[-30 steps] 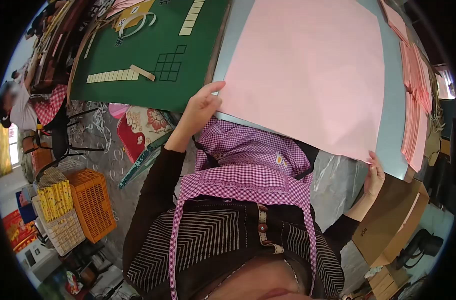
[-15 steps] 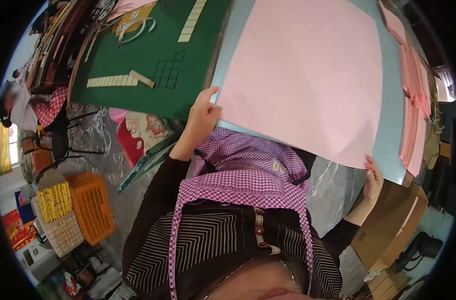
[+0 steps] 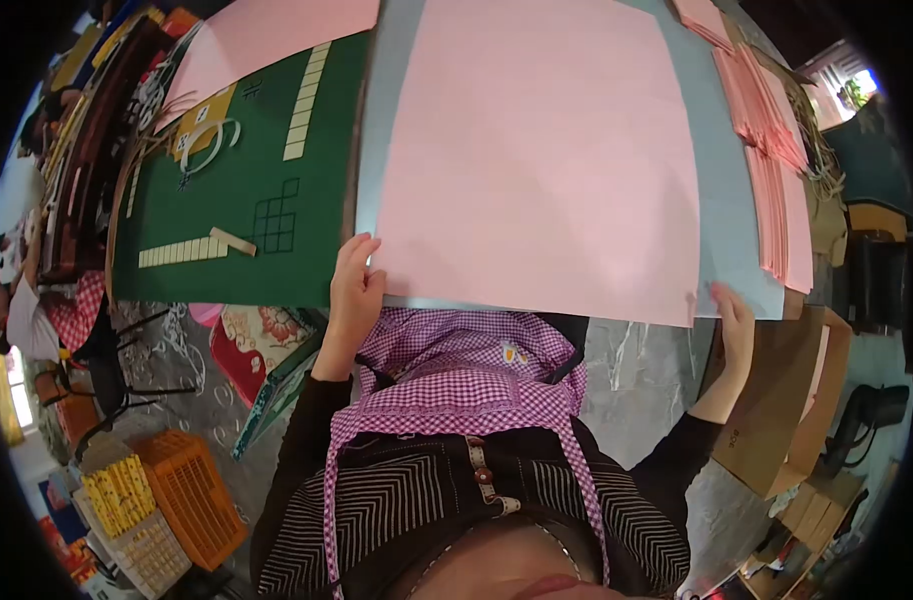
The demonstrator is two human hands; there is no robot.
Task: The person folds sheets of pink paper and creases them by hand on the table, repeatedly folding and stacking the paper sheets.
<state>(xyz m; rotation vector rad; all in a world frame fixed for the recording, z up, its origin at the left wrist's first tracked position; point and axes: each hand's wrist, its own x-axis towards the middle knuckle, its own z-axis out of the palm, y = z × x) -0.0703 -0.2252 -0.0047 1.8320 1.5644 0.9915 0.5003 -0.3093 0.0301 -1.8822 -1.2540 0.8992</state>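
Observation:
A large pink sheet (image 3: 547, 160) lies on a pale blue board (image 3: 727, 230), its near edge hanging slightly past the board's edge. My left hand (image 3: 357, 300) is at the sheet's near left corner, fingertips on the board's edge, thumb and fingers apart. Just right of the sheet's near right corner, my right hand (image 3: 734, 335) rests its fingertips at the board's near edge, its fingers extended and apart from the sheet. Folded pink papers (image 3: 777, 215) lie stacked along the board's right side.
To the left is a green mahjong-patterned table (image 3: 207, 220) with a white ring and another pink sheet (image 3: 277, 40). A cardboard box (image 3: 767, 410) stands at lower right, an orange crate (image 3: 192, 495) at lower left. A person in white (image 3: 32, 325) is at far left.
The view has turned, and the table things appear shifted left. My right hand has let go of the sheet's corner and moved to its right. My left hand stays by the near left corner.

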